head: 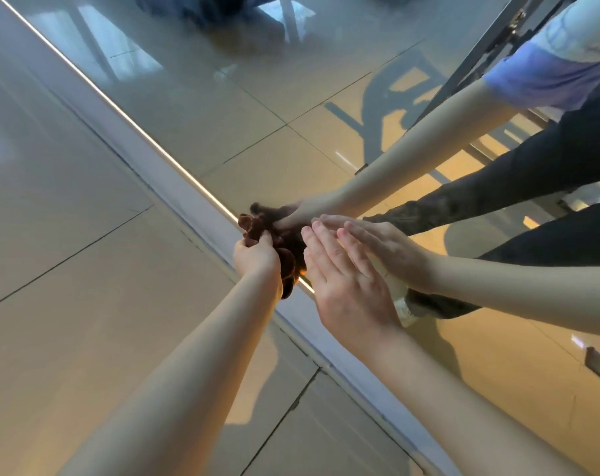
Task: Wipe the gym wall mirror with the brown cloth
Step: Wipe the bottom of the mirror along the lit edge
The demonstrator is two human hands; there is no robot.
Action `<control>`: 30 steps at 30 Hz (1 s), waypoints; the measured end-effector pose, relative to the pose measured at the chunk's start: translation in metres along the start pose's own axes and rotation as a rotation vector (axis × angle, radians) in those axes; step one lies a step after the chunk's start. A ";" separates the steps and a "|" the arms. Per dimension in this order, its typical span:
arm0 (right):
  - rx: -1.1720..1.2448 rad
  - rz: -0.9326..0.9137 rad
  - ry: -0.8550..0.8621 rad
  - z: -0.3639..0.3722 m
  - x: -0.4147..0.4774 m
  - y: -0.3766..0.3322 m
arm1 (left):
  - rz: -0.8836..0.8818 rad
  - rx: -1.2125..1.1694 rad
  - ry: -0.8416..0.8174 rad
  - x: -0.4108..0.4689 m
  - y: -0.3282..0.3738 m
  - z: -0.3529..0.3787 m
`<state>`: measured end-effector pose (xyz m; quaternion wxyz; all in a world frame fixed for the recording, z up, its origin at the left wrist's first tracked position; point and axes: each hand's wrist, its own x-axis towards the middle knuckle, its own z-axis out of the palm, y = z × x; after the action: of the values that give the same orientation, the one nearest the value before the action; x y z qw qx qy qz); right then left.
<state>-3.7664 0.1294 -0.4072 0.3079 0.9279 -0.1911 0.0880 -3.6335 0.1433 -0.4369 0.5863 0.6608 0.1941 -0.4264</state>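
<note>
tiled floor nearest; above it the left hand curls its fingers round the bunched brown cloth, holding it at the bottom edge of the mirror, right on the pale strip along its base; the right hand is spread flat beside the cloth, fingers straight and together, gripping nothing; further in, the glass reflects both hands and dark trouser legs

Floor was laid in large, glossy beige tiles, divided by thin dark grout lines. A white strip ran diagonally along the floor's edge, with a bright metal trim just beside it. A grey metal frame showed as a reflection at upper right.
</note>
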 end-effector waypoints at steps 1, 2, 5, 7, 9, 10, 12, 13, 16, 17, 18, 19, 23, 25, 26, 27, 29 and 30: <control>-0.007 -0.003 0.006 0.001 0.007 -0.003 | -0.003 0.005 -0.001 0.005 0.004 -0.002; -0.011 0.000 0.013 0.002 0.013 -0.006 | -0.004 0.009 0.000 0.010 0.008 -0.004; -0.017 0.009 0.019 0.001 0.037 -0.013 | -0.022 0.031 0.001 0.026 0.022 -0.007; -0.020 0.001 0.010 0.002 0.051 -0.017 | -0.050 0.036 -0.003 0.033 0.028 -0.009; -0.047 0.004 0.000 0.003 0.064 -0.021 | -0.078 0.049 -0.014 0.038 0.032 -0.011; -0.055 0.011 -0.007 0.004 0.072 -0.024 | -0.093 0.057 -0.021 0.042 0.035 -0.012; -0.061 0.020 -0.023 0.003 0.080 -0.027 | -0.112 0.054 -0.025 0.043 0.038 -0.013; -0.071 0.014 -0.043 0.003 0.085 -0.029 | -0.121 0.051 -0.031 0.046 0.043 -0.014; -0.114 -0.011 -0.101 -0.001 0.097 -0.034 | -0.120 0.039 -0.058 0.055 0.059 -0.020; -0.114 -0.003 -0.115 -0.002 0.099 -0.035 | -0.113 0.039 -0.070 0.058 0.066 -0.022; -0.111 0.009 -0.125 -0.004 0.101 -0.035 | -0.110 0.041 -0.083 0.061 0.072 -0.024; -0.102 0.017 -0.137 -0.005 0.102 -0.036 | -0.111 0.045 -0.094 0.065 0.078 -0.026; -0.052 0.045 -0.132 -0.007 0.117 -0.043 | -0.095 0.066 -0.125 0.074 0.098 -0.034; -0.031 0.069 -0.078 -0.003 0.133 -0.049 | -0.081 0.074 -0.131 0.080 0.104 -0.036; -0.012 0.084 -0.043 0.000 0.142 -0.053 | -0.071 0.082 -0.130 0.084 0.107 -0.037; 0.007 0.094 -0.012 0.003 0.152 -0.056 | -0.060 0.088 -0.126 0.088 0.111 -0.038; 0.006 0.074 0.030 0.006 0.170 -0.062 | -0.026 0.079 -0.110 0.099 0.119 -0.042; -0.015 0.055 0.033 0.008 0.179 -0.065 | -0.001 0.075 -0.097 0.105 0.124 -0.044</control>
<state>-3.5766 0.1185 -0.3981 0.3155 0.9184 -0.2119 0.1104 -3.4659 0.1296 -0.4465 0.5697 0.6608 0.1497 -0.4651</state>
